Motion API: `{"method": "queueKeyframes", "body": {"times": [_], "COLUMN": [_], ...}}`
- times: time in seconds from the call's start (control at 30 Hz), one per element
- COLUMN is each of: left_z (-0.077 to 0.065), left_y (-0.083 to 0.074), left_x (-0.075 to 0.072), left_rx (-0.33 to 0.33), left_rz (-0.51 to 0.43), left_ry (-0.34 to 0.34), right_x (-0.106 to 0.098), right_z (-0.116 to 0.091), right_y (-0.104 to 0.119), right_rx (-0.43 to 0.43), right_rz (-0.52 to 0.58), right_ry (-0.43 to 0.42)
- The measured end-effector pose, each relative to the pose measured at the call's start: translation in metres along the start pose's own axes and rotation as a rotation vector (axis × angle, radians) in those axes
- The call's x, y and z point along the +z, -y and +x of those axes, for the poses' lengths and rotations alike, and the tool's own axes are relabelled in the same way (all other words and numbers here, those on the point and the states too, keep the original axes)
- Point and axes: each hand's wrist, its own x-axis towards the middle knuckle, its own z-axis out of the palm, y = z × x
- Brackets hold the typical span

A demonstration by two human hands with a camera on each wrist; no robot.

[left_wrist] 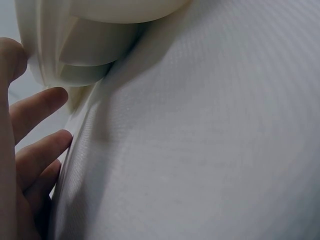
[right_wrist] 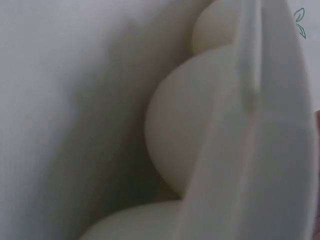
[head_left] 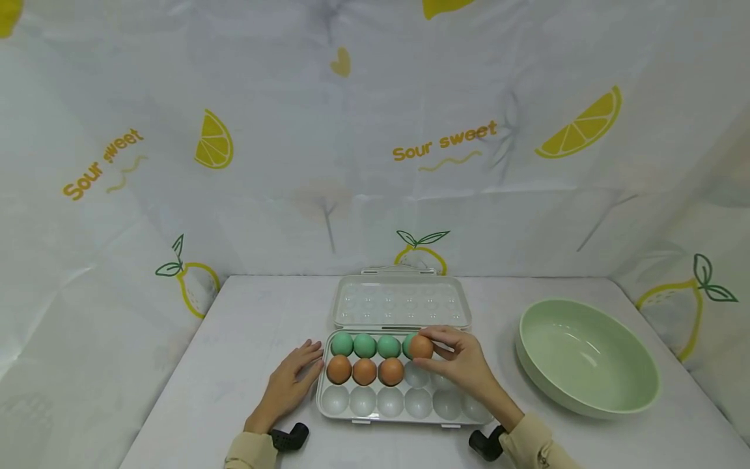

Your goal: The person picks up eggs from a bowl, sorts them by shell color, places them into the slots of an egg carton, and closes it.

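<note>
A white plastic egg tray (head_left: 363,422) lies on the table with its clear lid (head_left: 402,296) folded back. Several green eggs (head_left: 364,346) fill cups of the back row. Three brown eggs (head_left: 364,371) sit in the middle row, at its left end. My right hand (head_left: 465,365) pinches another brown egg (head_left: 421,347) between thumb and fingers, above the tray and partly in front of the rightmost green egg. My left hand (head_left: 291,378) is at the tray's left edge, fingers spread; the left wrist view shows its fingers (left_wrist: 42,107) beside the tray's side.
To the right of the tray stands a large pale green bowl (head_left: 588,358). The front row of cups (head_left: 389,402) holds no eggs. A white cloth (head_left: 199,391) covers the table, and a lemon-printed curtain (head_left: 281,215) hangs behind it.
</note>
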Motion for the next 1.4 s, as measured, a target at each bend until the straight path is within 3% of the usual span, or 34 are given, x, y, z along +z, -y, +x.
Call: {"method": "queueKeyframes", "body": {"times": [0.2, 0.73, 1.03, 1.4], "left_z": [0.001, 0.002, 0.001, 0.001], "left_y": [-0.001, -0.002, -0.001, 0.001], "left_x": [0.000, -0.001, -0.001, 0.000], "left_rx": [0.012, 0.005, 0.010, 0.000], "left_rz": [0.009, 0.010, 0.007, 0.006], "left_ry": [-0.007, -0.001, -0.002, 0.006], "right_x": [0.005, 0.016, 0.016, 0.020], "right_z": [-0.003, -0.020, -0.023, -0.026], "right_y": [-0.001, -0.011, -0.014, -0.016], "right_rx": [0.017, 0.169, 0.170, 0.119], "right_rz": [-0.007, -0.072, -0.085, -0.410], "right_ry": [-0.004, 0.016, -0.001, -0.047]}}
